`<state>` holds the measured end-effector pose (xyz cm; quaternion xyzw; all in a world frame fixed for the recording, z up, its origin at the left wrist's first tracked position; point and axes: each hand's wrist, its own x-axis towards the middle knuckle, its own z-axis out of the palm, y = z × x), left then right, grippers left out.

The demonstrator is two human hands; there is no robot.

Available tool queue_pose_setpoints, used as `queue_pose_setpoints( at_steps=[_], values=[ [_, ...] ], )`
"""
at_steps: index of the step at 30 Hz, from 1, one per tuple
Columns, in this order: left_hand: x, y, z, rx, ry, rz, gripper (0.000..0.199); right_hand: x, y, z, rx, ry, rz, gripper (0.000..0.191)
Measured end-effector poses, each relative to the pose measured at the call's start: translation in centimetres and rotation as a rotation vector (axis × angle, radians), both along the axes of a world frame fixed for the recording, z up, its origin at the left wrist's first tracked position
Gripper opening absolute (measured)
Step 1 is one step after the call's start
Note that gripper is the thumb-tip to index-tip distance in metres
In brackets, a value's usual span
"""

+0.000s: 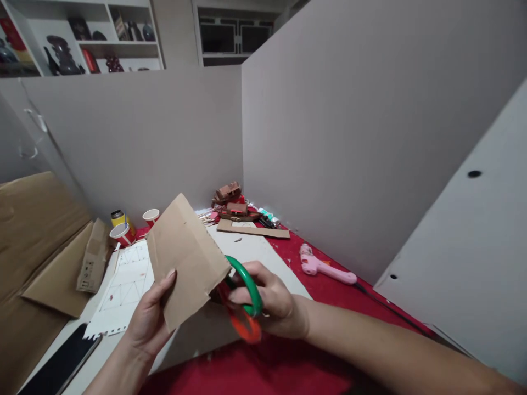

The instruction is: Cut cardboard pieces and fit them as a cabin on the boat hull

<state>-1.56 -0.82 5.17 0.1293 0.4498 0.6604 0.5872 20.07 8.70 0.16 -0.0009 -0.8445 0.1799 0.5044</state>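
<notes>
A flat piece of brown cardboard (185, 252) is held up in the middle of the head view. My left hand (150, 312) grips its lower left edge, thumb on the near face and fingers behind. At the right edge of the cardboard, my right hand (274, 302) is closed round a pair of scissors (253, 293) with one green and one orange handle loop. The blades are hidden behind the cardboard, so whether they touch it cannot be seen. Below, a white board (272, 260) lies on the red tablecloth (329, 307).
Paper with drawn triangles (127, 285) and a dark phone (61, 359) lie left. Paper cups (122, 235) and cardboard boxes (93, 258) stand behind them. A pink glue gun (327, 269) rests right, near the partition (349, 137). A cardboard strip (253, 230) lies farther back.
</notes>
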Motion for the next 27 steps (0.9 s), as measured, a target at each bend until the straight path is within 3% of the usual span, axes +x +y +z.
queue_pose_setpoints(
  at_steps=[3, 7, 14, 18, 21, 23, 25, 27],
  values=[
    [1.7, 0.5, 0.4, 0.01, 0.034, 0.049, 0.04, 0.3, -0.5, -0.3, -0.067, 0.061, 0.021, 0.017],
    [3.8, 1.0, 0.7, 0.002, 0.062, 0.118, 0.043, 2.1, -0.7, -0.8, -0.301, 0.009, 0.071, 0.017],
    [6.7, 1.9, 1.6, -0.034, 0.024, 0.065, 0.034, 3.0, -0.3, -1.0, -0.585, -0.084, 0.146, 0.024],
    [7.7, 2.7, 2.4, -0.056, 0.013, 0.063, 0.034, 3.1, -0.6, -0.3, -0.564, -0.018, 0.238, 0.021],
    [7.7, 3.5, 3.3, 0.018, 0.032, 0.149, 0.037, 2.6, -0.9, 0.4, -0.572, 0.11, 0.251, 0.023],
    [7.4, 4.0, 3.8, 0.11, 0.067, 0.236, 0.039, 2.0, -1.0, 0.8, -0.8, 0.168, 0.308, 0.031],
    [7.2, 4.3, 4.0, 0.173, 0.127, 0.279, 0.038, 1.3, -0.8, 1.0, -1.148, 0.134, 0.475, 0.04],
    [7.3, 4.4, 3.6, 0.188, 0.198, 0.258, 0.033, 1.0, -0.6, 1.0, -1.39, 0.038, 0.666, 0.051]
  ],
)
